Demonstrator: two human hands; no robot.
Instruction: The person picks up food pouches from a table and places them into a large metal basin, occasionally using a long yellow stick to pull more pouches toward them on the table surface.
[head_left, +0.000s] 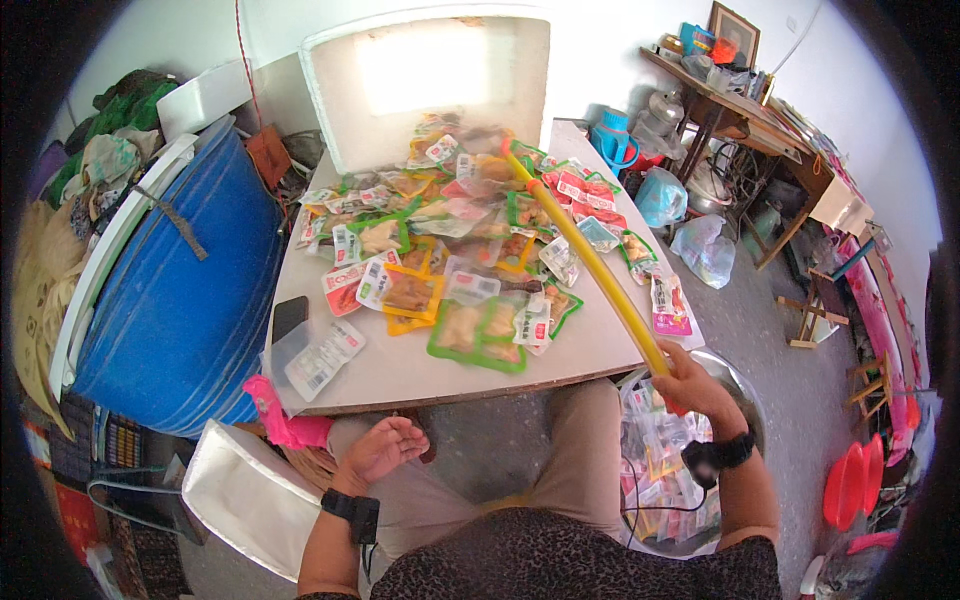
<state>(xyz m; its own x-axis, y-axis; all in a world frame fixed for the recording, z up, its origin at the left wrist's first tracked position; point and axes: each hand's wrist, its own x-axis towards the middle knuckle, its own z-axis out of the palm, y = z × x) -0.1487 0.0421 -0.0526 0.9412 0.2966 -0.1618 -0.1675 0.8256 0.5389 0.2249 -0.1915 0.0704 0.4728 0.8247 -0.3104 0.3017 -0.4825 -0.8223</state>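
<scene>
My right hand (688, 384) grips the near end of a long yellow rod (592, 259) with orange parts. It slants forward and left over the table (405, 375), and its far end is over a heap of packets. Sealed plastic food packets (450, 202) with green, yellow and red borders make up the heap. Nearest the front edge lies a green-bordered packet (480, 334). My left hand (384, 448) is above my lap, palm turned up and holding nothing. Close to it, a bright pink cloth (285, 420) hangs below the table's left corner.
A white foam box (427, 82) stands on its side behind the heap. On the table's left are a dark phone (290, 319) and a clear pouch (324, 360). A large blue barrel (180, 277) stands left. Packets fill a metal basin (739, 375) beside my right leg.
</scene>
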